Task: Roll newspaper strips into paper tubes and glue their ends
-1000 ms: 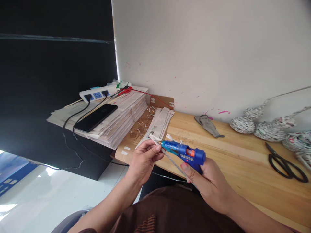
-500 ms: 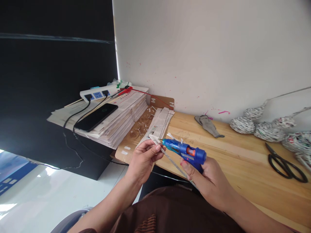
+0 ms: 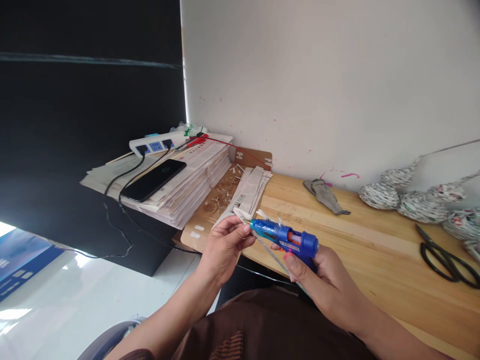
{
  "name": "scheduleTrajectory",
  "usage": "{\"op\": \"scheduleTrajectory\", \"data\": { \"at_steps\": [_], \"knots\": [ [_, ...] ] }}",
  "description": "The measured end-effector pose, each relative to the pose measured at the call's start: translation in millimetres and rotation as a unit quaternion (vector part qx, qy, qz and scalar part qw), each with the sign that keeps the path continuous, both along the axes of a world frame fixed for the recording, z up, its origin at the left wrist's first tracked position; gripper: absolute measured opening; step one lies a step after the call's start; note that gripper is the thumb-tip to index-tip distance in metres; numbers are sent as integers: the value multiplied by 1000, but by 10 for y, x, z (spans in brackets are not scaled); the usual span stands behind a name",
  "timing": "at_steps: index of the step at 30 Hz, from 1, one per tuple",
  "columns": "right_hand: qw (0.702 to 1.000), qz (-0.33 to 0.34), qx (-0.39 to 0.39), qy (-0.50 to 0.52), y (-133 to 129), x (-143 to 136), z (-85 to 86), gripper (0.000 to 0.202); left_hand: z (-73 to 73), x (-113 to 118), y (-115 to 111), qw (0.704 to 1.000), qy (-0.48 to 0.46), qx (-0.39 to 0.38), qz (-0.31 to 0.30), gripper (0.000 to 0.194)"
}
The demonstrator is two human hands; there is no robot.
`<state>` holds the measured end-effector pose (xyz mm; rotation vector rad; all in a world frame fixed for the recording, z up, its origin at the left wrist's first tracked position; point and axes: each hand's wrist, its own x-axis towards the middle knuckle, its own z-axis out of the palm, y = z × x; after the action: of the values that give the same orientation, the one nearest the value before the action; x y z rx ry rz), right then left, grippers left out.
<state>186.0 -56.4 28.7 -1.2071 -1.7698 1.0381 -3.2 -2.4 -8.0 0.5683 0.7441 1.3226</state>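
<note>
A blue glue gun [image 3: 283, 235] is in my right hand [image 3: 326, 280], its fingers wrapped round the handle. The nozzle points left, at the paper beside my left fingertips. My left hand [image 3: 225, 245] pinches a narrow rolled newspaper strip [image 3: 272, 254] near its flared white end, thumb on top. The strip slants down to the right, passing under the glue gun towards my right hand. Just beyond my left hand, flat cut newspaper strips [image 3: 249, 192] lie on a piece of brown cardboard [image 3: 193, 235].
At the left, a newspaper stack [image 3: 195, 190] carries a black phone [image 3: 154, 180] and a power strip [image 3: 159, 144] with cables. Black scissors [image 3: 446, 257] lie on the wooden table [image 3: 337, 245] at the right, near woven paper gourds [image 3: 378, 196]. A grey cloth-like piece [image 3: 325, 196] lies by the wall.
The glue gun's nozzle has shifted slightly down, closer to my left fingertips and the strip's end. The whole view has turned a little to the left.
</note>
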Motion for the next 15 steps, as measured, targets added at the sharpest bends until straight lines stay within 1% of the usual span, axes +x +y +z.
{"op": "scheduleTrajectory", "data": {
  "at_steps": [7,15],
  "knots": [
    [1000,11,-15,-14,5,-16,-3,20,-17,-8,2,1000,-8,-2,0,24],
    [999,15,14,-39,-3,-15,17,17,-13,-3,-4,1000,-5,-2,-3,26]
  ]
}}
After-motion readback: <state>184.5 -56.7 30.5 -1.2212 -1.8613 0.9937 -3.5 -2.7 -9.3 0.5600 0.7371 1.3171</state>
